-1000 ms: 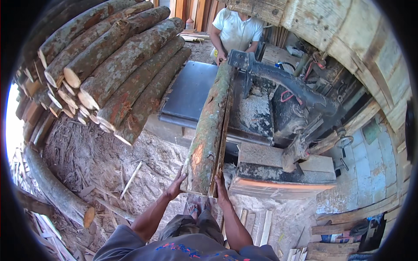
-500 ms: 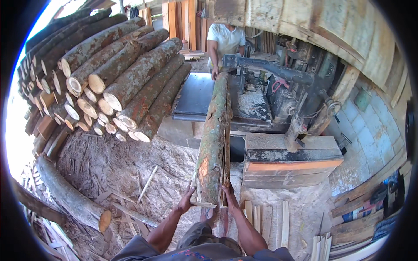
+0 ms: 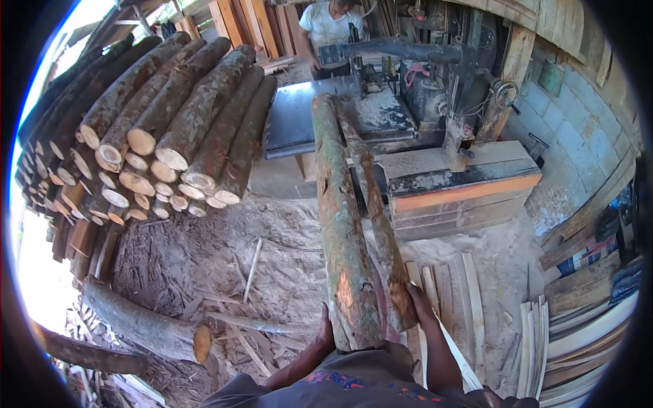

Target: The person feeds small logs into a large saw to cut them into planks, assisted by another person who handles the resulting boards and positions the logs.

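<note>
A long bark-covered log [image 3: 338, 224] stretches from the saw's metal table toward my body, its near end against my shirt. Alongside its right side runs a narrow bark slab [image 3: 378, 224], apart from the log at the near end and close to it at the far end. My left hand [image 3: 327, 331] holds the log's left side near its end, fingers partly hidden underneath. My right hand [image 3: 420, 302] grips the near end of the slab from the right. The far ends of both pieces lie at the edge of the metal table [image 3: 292, 115].
A band saw [image 3: 435, 95] stands beyond, its table strewn with sawdust. Across the table is another person [image 3: 331, 30]. Stacked logs [image 3: 204, 122] fill the left, and a single log [image 3: 146, 319] lies on the littered ground. A wooden box [image 3: 462, 194] and thin strips [image 3: 473, 299] are at right.
The log and slab have come back toward me, off most of the table. Slab and log have spread apart as my right hand moved right. The other person's hand has left the log.
</note>
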Motion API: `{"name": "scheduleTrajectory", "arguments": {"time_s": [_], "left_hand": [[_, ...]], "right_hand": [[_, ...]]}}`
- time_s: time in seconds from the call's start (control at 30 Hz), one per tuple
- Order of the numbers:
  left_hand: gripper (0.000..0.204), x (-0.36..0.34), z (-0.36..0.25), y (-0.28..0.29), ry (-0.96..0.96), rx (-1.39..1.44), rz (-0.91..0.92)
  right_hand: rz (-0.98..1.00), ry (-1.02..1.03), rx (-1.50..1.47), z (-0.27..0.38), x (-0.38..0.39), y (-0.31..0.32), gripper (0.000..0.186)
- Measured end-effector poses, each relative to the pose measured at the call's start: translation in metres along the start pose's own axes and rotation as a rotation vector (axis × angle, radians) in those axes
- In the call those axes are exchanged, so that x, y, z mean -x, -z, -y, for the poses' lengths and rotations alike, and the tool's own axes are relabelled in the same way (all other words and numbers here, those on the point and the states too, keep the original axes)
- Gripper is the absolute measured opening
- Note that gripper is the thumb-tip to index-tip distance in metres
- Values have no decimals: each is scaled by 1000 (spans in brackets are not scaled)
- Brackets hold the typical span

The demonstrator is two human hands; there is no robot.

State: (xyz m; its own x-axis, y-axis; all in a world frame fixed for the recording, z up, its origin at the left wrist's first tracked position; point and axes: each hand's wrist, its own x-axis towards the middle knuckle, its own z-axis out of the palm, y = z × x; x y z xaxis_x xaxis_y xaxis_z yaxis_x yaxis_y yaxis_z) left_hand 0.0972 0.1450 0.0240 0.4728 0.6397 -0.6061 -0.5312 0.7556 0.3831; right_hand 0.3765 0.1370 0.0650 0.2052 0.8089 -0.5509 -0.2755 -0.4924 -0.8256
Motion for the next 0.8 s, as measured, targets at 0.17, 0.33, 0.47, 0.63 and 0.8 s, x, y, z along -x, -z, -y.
{"name": "scheduleTrajectory", "arguments": {"time_s": [0.17, 0.33, 0.47, 0.63, 0.8], "left_hand": [[87, -13, -34, -41, 153, 140, 21], [87, -97, -118, -59, 151, 89, -5], [89, -191, -217, -79, 75, 120, 63], [94, -316, -359, -119, 19, 126, 207], [106, -422, -429, -113, -324, 286, -176]], "right_hand": [[-304, -65, 740, -16, -1, 79, 71], [-446, -524, 763, -42, -14, 109, 99], [-582, -618, 774, -29, -50, 105, 97], [-674, -675, 715, 32, -106, 75, 91], [-687, -680, 689, 69, -136, 73, 86]]}}
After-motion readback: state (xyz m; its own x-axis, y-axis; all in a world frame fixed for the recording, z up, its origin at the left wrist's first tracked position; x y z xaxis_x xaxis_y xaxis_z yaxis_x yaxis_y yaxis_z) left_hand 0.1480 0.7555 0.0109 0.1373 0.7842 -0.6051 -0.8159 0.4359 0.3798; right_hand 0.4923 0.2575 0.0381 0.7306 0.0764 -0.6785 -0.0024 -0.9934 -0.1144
